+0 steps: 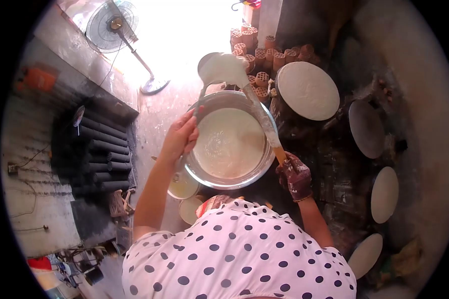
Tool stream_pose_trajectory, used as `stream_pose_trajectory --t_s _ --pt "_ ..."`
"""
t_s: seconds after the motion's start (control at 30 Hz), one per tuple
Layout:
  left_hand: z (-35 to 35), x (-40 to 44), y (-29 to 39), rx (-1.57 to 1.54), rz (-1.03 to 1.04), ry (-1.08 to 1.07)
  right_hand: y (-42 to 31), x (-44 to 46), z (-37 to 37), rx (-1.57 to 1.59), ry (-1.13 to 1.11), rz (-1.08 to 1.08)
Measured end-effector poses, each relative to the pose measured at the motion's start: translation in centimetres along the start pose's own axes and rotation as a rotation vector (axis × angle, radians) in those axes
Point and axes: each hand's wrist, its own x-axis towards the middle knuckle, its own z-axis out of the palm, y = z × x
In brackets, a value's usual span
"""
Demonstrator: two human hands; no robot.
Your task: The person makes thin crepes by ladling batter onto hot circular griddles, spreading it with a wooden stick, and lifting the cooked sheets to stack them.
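A wide metal basin of pale, thin batter stands in front of me. My left hand is closed around the thin handle of a ladle, whose batter-coated bowl is raised over the basin's far rim. My right hand, in a dark, batter-smeared glove, grips the wooden handle of a long spatula. Its batter-covered blade slants across the basin's right side, and its far end meets the ladle bowl. Whether the ladle bowl holds batter inside is not clear.
Round griddles curve down the right side, several with pale surfaces and one dark. Reddish honeycomb briquettes stand behind the basin. Black briquettes are stacked left, near a standing fan. A smaller bowl sits at the basin's lower left.
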Motion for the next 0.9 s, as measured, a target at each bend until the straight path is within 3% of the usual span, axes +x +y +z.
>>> stream_pose_trajectory --t_s 0.07,0.1,0.13,0.2,0.27,0.37,0.4,0.47,0.5,0.57,0.6,0.67,0.7,0.73,0.8,0.87,0.9 --pt "-2.9 1.0 -0.8 0.013 -0.149 -0.091 2.6 0.6 0.1 -0.061 0.062 -0.236" --pt "-3.8 2.1 -1.9 -0.042 -0.264 -0.104 3.0 0.7 0.8 -0.057 0.084 -0.225" --pt "-3.9 3.1 -3.3 -0.036 -0.290 -0.125 3.2 1.0 1.7 -0.371 0.167 -0.382" --pt "-3.3 5.0 -6.3 -0.378 -0.503 -0.079 6.7 1.3 1.0 -0.886 0.264 -0.586" --pt "-1.8 5.5 -8.7 -0.511 -0.564 -0.118 10.0 -0.4 -0.6 -1.003 0.283 -0.531" --pt "4.9 2.7 -8.2 0.074 -0.305 -0.199 11.2 -5.5 -4.1 -0.915 0.385 -0.458" --pt "6.9 3.0 -9.7 0.087 -0.309 -0.217 11.7 -6.3 -5.6 -0.918 0.417 -0.446" --pt "11.3 5.7 -11.7 -0.129 -0.548 -0.346 13.1 -7.7 -7.9 -0.869 0.545 -0.340" --pt "14.1 7.6 -12.8 -0.115 -0.557 -0.374 13.8 -7.8 -9.1 -0.903 0.611 -0.298" --pt "19.7 11.4 -15.0 -0.565 -0.904 -0.245 13.8 -8.7 -11.7 -0.948 0.697 -0.294" --pt "21.9 12.2 -16.3 -0.510 -0.861 -0.346 13.6 -9.1 -13.5 -0.994 0.750 -0.292" --pt "27.4 11.6 -17.3 -0.022 -0.521 -0.539 13.1 -10.5 -17.7 -0.956 0.839 -0.234" --pt "29.9 11.8 -18.6 0.049 -0.461 -0.570 13.0 -11.0 -19.8 -0.915 0.873 -0.199" --pt "33.0 12.5 -19.7 0.055 -0.510 -0.602 13.0 -11.1 -22.1 -0.913 0.903 -0.185" --pt "39.0 17.8 -24.2 -0.486 -0.929 -0.600 13.4 -10.4 -26.2 -1.035 0.928 0.059" --pt "46.2 24.1 -26.3 -0.716 -1.255 -0.408 16.4 -11.7 -31.5 -0.975 0.922 0.017" --pt "49.4 25.6 -26.5 -0.766 -1.258 -0.542 17.8 -13.0 -34.4 -0.930 0.902 -0.036"
